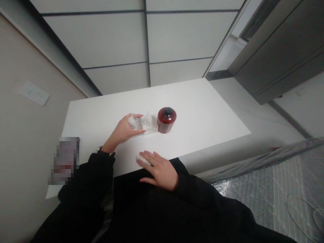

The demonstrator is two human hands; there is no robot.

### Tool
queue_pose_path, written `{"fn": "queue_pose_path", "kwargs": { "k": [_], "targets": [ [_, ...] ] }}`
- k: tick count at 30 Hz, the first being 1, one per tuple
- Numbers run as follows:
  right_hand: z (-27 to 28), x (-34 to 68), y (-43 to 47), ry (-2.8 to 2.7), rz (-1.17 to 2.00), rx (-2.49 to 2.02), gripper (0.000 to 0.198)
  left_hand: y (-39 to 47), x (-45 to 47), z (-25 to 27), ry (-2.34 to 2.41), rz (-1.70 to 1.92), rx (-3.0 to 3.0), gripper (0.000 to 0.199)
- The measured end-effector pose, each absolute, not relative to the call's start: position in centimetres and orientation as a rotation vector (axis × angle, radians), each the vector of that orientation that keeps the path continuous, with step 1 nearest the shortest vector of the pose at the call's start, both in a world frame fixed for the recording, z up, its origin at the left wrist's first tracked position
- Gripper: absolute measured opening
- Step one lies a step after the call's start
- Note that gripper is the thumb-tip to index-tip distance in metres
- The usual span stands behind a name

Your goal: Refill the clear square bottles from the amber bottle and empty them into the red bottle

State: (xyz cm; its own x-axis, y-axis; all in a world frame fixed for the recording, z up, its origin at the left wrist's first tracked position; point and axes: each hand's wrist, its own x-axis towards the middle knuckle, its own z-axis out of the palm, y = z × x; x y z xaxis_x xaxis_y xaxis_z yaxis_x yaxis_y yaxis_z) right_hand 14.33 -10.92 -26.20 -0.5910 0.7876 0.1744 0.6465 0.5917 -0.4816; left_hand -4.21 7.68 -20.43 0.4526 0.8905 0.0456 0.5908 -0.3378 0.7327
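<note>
Nearest the camera: black clothing at the table's near edge. Beyond it, toward the table's middle, a left clear container with a whitish top; left hand closed round it, thumb on the near side, fingers on the far. Against its right side, a right clear container. Just right again, upright, a red bottle, dark-capped, untouched. Nearer, right hand palm down, fingers spread over a small white piece, perhaps tissue or cloth; cannot tell whether gripped or only pressed.

Progress, judged: work under way. The three vessels already stand in a row; left container not yet let go, white piece apart from them. How much is left, cannot tell.

Farther out: white table, pixelated item at left, pale panels beyond.
</note>
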Motion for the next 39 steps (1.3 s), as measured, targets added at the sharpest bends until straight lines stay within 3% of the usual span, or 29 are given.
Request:
{"fn": "queue_pose_path", "kwargs": {
  "k": [4,10,14,21,27,30,33,39],
  "targets": [
    [-26.4,22.8,-10.1,-2.253,0.305,-1.558,0.064,7.6,-4.2,-20.2,1.245,0.581,2.056,0.069],
    [-26.8,36.4,-6.6,-1.870,-0.004,-2.189,0.067,7.5,-4.2,-20.2,1.252,0.587,2.063,0.066],
    [-27.2,39.4,-5.0,-1.791,-0.060,-2.336,0.066,7.6,-4.3,-20.4,1.241,0.603,2.052,0.067],
    [-27.9,34.2,-7.4,-1.872,-0.211,-2.131,0.071,7.8,-4.6,-21.0,1.227,0.632,2.040,0.071],
    [-27.8,22.9,-11.2,-2.104,0.095,-1.897,0.082,7.7,-4.4,-20.8,1.219,0.616,2.047,0.069],
    [-27.6,17.3,-12.5,-2.375,0.269,-1.516,0.092,7.7,-4.3,-20.8,1.214,0.625,2.031,0.069],
    [-27.2,14.1,-13.0,-2.568,0.377,-1.149,0.089,7.8,-4.3,-20.9,1.222,0.633,2.050,0.069],
    [-26.6,20.8,-11.6,-2.454,0.307,-1.450,0.085,7.7,-4.3,-20.7,1.207,0.628,2.059,0.069]
  ]
}}
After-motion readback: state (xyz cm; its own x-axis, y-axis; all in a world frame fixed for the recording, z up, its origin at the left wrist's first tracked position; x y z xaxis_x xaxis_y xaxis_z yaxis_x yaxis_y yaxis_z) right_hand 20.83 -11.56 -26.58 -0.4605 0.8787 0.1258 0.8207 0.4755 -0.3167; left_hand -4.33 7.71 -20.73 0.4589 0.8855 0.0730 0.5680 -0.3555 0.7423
